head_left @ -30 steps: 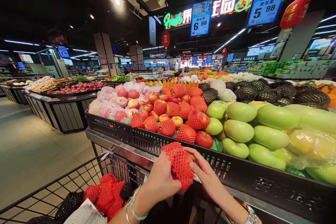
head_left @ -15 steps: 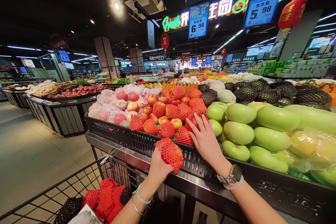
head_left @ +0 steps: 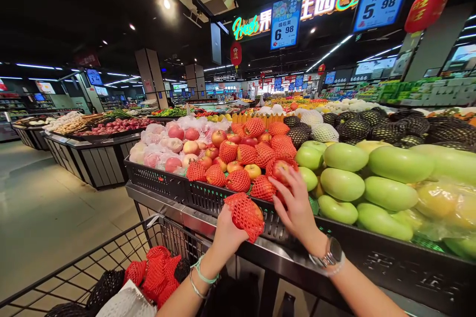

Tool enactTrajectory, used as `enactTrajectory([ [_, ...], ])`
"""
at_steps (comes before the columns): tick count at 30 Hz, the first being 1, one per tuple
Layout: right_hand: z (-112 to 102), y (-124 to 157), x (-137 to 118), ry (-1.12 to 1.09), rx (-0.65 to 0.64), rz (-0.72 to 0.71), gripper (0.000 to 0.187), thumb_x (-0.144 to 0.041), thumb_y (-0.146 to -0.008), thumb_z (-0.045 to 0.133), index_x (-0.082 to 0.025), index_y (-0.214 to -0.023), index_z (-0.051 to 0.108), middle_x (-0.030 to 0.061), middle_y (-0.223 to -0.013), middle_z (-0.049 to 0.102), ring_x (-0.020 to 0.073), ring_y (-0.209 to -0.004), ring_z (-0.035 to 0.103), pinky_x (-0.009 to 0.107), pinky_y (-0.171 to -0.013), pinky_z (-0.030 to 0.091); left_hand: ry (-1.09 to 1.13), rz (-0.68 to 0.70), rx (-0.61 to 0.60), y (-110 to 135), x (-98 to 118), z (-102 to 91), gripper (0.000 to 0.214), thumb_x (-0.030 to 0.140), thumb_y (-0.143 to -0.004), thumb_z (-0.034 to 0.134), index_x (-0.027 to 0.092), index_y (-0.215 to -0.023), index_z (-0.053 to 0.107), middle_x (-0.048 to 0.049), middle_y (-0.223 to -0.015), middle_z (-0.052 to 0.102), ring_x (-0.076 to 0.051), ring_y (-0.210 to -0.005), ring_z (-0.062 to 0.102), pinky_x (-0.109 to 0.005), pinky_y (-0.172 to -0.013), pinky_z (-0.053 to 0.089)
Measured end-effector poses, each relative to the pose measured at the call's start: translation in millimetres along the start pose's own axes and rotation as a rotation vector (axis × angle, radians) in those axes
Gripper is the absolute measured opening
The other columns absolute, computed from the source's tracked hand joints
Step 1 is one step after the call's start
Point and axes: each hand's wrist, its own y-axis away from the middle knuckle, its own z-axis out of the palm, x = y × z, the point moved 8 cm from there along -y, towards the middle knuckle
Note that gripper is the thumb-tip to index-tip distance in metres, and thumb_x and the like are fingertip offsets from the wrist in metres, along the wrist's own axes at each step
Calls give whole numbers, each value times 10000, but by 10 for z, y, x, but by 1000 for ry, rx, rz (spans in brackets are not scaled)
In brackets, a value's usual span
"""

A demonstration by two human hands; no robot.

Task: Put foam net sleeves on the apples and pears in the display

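Observation:
My left hand (head_left: 229, 230) is closed around an apple in a red foam net (head_left: 247, 215), held in front of the black crate's edge. My right hand (head_left: 295, 205) is over the crate's right part, its fingers apart and bent. Its fingertips are at another red-netted apple (head_left: 278, 167); whether they touch it I cannot tell. Around it lie several more apples, some in red nets and some bare, in the black crate (head_left: 208, 204). Large smooth green fruits (head_left: 342, 183) are piled just right of my right hand.
A wire shopping cart (head_left: 74, 262) at lower left holds red-netted fruit (head_left: 154, 272), black-netted things and a white item (head_left: 126, 302). Pink fruit in clear plastic (head_left: 174, 146) fills the crate's left side. Black-netted fruit (head_left: 351, 126) sits farther back. Another vegetable stand (head_left: 96, 153) is at left.
My right hand has drawn back slightly from the netted apple, its fingers bending more. My left hand keeps hold of its apple. The view has shifted a little.

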Motion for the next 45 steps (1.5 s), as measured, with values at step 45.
enactTrajectory([
  [45, 725, 1128, -92, -1568, 436, 1350, 592, -514, -720, 728, -259, -1237, 592, 42, -1129, 718, 231, -1092, 641, 433, -1049, 443, -256, 530, -259, 391, 537, 246, 509, 154, -830, 554, 188, -1329, 460, -140, -1197, 635, -281, -1154, 578, -469, -1000, 475],
])
